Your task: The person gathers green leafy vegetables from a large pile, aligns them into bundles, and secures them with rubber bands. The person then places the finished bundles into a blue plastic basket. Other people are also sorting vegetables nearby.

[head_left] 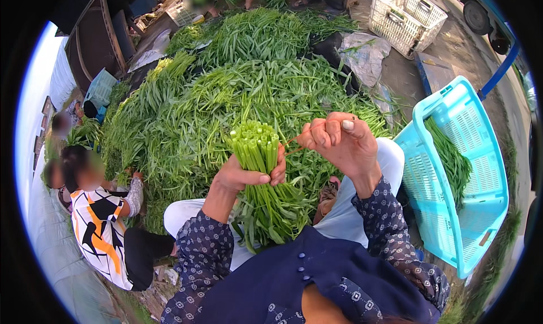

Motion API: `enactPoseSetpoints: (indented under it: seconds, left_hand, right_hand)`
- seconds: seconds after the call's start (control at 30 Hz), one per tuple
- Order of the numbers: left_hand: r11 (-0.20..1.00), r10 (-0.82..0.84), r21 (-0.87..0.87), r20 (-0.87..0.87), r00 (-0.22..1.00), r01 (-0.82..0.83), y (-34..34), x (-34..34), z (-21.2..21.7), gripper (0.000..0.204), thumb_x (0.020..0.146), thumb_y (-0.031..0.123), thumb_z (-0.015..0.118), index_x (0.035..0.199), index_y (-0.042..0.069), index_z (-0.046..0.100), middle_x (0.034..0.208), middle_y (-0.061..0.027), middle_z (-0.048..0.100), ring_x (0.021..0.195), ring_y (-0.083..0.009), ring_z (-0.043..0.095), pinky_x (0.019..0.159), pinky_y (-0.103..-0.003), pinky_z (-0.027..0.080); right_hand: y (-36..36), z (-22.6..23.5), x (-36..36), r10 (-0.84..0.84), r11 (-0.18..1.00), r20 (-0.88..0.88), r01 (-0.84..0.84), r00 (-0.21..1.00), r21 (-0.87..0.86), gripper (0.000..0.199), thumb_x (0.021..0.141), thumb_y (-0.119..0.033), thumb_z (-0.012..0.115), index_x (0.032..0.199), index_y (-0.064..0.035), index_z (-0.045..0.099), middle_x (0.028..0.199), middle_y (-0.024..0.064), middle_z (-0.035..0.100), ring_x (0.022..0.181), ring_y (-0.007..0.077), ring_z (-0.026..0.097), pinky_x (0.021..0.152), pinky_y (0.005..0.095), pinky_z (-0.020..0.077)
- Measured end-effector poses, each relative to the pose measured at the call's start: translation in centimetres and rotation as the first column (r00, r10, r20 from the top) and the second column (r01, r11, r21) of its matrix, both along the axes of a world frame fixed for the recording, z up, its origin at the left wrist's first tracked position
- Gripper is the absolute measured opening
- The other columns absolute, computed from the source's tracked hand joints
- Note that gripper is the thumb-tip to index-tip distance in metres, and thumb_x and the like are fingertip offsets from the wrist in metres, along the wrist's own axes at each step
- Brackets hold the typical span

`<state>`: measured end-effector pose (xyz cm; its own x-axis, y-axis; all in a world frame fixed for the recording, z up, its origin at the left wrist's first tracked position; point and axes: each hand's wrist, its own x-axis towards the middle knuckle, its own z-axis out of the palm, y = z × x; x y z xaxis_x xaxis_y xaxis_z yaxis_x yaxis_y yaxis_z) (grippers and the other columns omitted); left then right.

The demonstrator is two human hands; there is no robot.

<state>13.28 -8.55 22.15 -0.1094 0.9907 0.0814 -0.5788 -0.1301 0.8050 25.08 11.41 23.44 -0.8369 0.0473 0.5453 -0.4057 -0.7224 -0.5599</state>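
A thick bunch of water spinach (255, 148) stands upright in front of my chest, its cut hollow stem ends up and its leaves hanging down over my lap. My left hand (235, 177) is wrapped around the stems below the cut ends. To its right, my right hand (346, 146) pinches a thin reddish rubber band (292, 145), drawn out toward the stems near my left fingertips. Whether the band passes around the bunch is hidden.
A large heap of loose greens (198, 103) spreads ahead. At right a turquoise plastic crate (458, 171) leans with greens inside; farther back is a cream crate (404, 18). A co-worker in a patterned shirt (102, 228) sits at left; others work at the far edge.
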Motion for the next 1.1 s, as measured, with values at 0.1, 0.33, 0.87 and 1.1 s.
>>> enactPoseSetpoints:
  seconds: [0.1,0.33,0.87,1.1]
  left_hand:
    - [0.993,-0.107,0.065,0.051,0.993,0.103,1.1,0.9,0.1,0.05,0.07,0.008,0.075,0.111,0.001,0.048,0.079,-0.0064,0.055,0.072,-0.0179,0.055,0.068,-0.036,0.044]
    - [0.998,-0.015,0.058,0.06,0.998,0.011,1.5,2.2,1.0,0.055,0.067,0.01,0.077,0.113,0.001,0.048,0.078,-0.0067,0.055,0.071,-0.0176,0.055,0.065,-0.035,0.045]
    - [0.944,-0.229,-0.306,-0.878,0.42,-0.126,2.9,5.6,0.2,0.045,0.062,0.006,0.071,0.105,-0.001,0.059,0.081,-0.0063,0.064,0.074,-0.0126,0.06,0.07,-0.028,0.05]
    - [0.853,0.129,-0.282,-0.702,0.701,-0.439,1.8,1.6,1.3,0.02,0.074,0.004,0.069,0.092,0.001,0.063,0.08,-0.0016,0.064,0.07,-0.0083,0.057,0.065,-0.025,0.047]
  right_hand:
    - [-1.6,3.0,0.6,0.129,0.917,-0.202,-0.195,0.971,-0.349,0.043,0.097,-0.013,0.042,0.136,0.0031,0.046,0.137,0.0297,0.046,0.099,0.0312,0.066,0.083,0.0389,0.0552]
    - [-1.2,3.8,-1.9,-0.728,0.401,-0.368,0.795,0.578,0.455,0.061,0.091,0.001,0.058,0.145,-0.0003,0.031,0.141,0.0258,0.044,0.108,0.0306,0.064,0.072,0.0266,0.0584]
    - [1.1,1.8,-0.1,-0.254,0.366,0.508,-0.405,0.823,0.838,0.041,0.091,-0.018,0.053,0.124,0.0068,0.055,0.116,0.0216,0.064,0.107,0.0269,0.063,0.092,0.0357,0.0494]
    - [2.7,-0.8,1.5,-0.208,-0.495,-0.074,-0.04,0.975,0.868,0.028,0.072,-0.026,0.077,0.088,-0.0043,0.068,0.072,0.0145,0.067,0.073,0.0334,0.066,0.066,0.0424,0.052]
